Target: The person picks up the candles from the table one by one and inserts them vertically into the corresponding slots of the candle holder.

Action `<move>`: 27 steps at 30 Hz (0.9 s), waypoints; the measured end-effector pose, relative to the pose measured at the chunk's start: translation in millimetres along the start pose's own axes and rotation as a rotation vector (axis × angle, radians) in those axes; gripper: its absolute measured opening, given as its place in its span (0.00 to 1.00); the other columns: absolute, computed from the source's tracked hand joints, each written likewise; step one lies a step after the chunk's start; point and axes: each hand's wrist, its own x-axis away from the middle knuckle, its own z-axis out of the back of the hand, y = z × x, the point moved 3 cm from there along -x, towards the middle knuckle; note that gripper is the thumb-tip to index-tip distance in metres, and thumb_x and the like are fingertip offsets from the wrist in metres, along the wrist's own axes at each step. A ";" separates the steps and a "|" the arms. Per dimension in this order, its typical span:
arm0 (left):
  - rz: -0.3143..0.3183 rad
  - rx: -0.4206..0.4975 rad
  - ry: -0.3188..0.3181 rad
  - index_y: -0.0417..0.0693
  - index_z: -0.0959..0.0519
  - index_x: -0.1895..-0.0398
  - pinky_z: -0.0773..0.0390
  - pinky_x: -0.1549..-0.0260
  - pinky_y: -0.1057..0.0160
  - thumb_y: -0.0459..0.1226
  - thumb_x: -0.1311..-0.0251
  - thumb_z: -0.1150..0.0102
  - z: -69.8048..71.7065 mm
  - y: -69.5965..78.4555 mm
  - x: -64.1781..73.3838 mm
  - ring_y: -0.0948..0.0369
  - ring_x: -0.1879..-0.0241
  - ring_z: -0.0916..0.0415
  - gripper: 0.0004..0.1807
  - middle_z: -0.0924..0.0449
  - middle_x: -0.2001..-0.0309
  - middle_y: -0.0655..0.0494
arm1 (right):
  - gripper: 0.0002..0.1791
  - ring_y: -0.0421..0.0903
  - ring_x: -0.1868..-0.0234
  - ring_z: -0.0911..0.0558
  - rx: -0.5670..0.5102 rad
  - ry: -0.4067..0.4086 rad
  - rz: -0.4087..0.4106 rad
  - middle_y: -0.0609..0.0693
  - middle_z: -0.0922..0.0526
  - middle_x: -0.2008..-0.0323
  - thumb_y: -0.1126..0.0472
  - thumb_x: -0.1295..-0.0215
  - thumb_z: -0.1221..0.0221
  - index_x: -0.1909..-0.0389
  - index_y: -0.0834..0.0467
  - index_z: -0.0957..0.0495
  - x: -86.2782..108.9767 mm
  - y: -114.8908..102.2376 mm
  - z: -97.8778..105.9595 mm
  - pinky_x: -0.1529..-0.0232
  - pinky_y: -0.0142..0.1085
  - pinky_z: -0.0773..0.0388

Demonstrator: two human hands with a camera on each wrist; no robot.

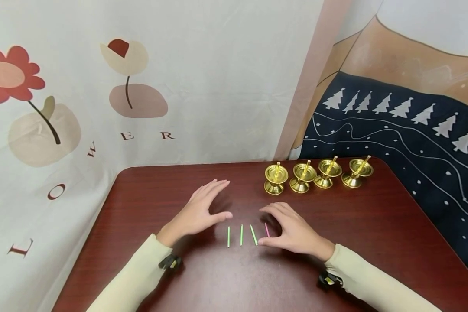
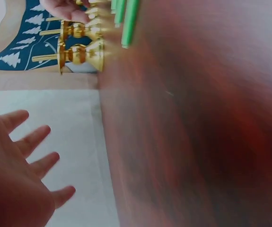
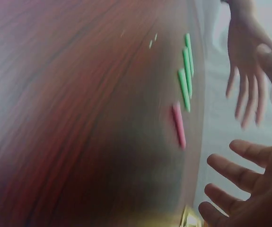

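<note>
Three thin green candles [image 1: 241, 235] and one pink candle [image 1: 267, 230] lie in a row on the dark red-brown table [image 1: 214, 281]. My left hand [image 1: 196, 212] hovers up and left of the row, fingers extended and thumb apart, holding nothing. Over the row's right end is my right hand [image 1: 292, 229], its fingers bent loosely and its thumb near the pink candle, which it partly hides in the head view. The right wrist view shows the pink candle [image 3: 179, 125] lying apart from the fingers [image 3: 237, 172]. Behind the right hand stand several gold candle holders [image 1: 274, 187], each with a thin upright yellowish stick.
A white cloth with printed flowers [image 1: 226, 86] hangs behind the table. At the right, a dark blue cloth with white trees [image 1: 374, 138] hangs past the table's edge. Wrist straps with small devices sit on both sleeves [image 1: 140, 264].
</note>
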 end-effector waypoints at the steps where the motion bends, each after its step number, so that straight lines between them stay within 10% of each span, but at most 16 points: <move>1: -0.004 0.052 -0.001 0.51 0.37 0.12 0.47 0.23 0.27 0.58 0.30 0.30 -0.5 0.4 -6.6 0.43 0.15 0.48 0.49 0.37 0.16 0.47 | 0.42 0.51 0.33 0.23 -0.016 0.003 0.006 0.48 0.16 0.39 0.37 0.42 0.20 0.34 0.58 0.18 -3.5 -3.4 -2.9 0.33 0.54 0.24; 10: -0.048 0.355 -0.054 0.48 0.36 0.14 0.39 0.22 0.40 0.53 0.25 0.33 -11.6 4.8 -64.8 0.51 0.19 0.38 0.43 0.31 0.20 0.49 | 0.31 0.48 0.46 0.20 0.009 -0.005 0.080 0.48 0.13 0.51 0.41 0.43 0.19 0.48 0.57 0.14 -28.0 -25.0 -34.2 0.42 0.47 0.21; 27: 0.000 0.202 -0.155 0.49 0.34 0.15 0.31 0.26 0.46 0.52 0.27 0.28 -38.4 8.8 -131.7 0.53 0.21 0.35 0.43 0.30 0.20 0.54 | 0.30 0.47 0.56 0.26 0.314 -0.068 0.043 0.43 0.22 0.61 0.29 0.45 0.22 0.62 0.51 0.16 -50.6 -49.8 -67.4 0.52 0.44 0.25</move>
